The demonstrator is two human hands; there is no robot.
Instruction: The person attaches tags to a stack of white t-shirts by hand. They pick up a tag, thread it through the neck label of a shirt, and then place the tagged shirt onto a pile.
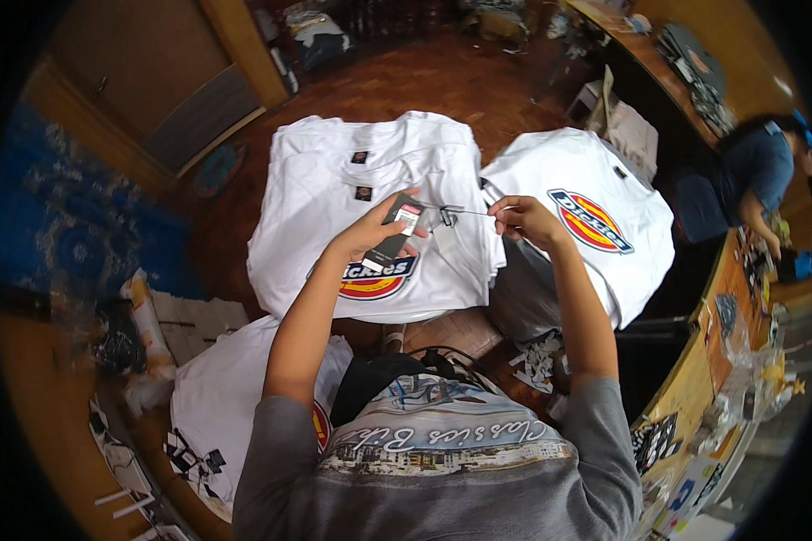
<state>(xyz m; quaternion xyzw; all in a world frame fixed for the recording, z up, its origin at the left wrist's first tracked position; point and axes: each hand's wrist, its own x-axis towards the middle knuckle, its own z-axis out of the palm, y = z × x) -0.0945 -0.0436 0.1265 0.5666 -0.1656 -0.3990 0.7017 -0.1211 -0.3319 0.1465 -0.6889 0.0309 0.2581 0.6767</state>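
Nearest on the left, a pile of white T-shirts (pixel 230 388) slumps beside the person's arm, with a bunch of black tags (pixel 198 462) lying on it. Farther in, the left hand (pixel 374 233) has its fingers curled closed around a hang tag (pixel 390 242), held above the middle T-shirt stack (pixel 293 221). That tag is a flat, dark, narrow card, tilted, with a white-and-red sticker on its face. The right hand (pixel 528 223) has thumb and fingertips pinched together on a thin cord (pixel 472 213) drawn nearly straight from the tag side. Just right sits another white T-shirt stack (pixel 532 171), its oval emblem red, yellow and blue. Beyond spreads reddish-brown parquet (pixel 397 77).
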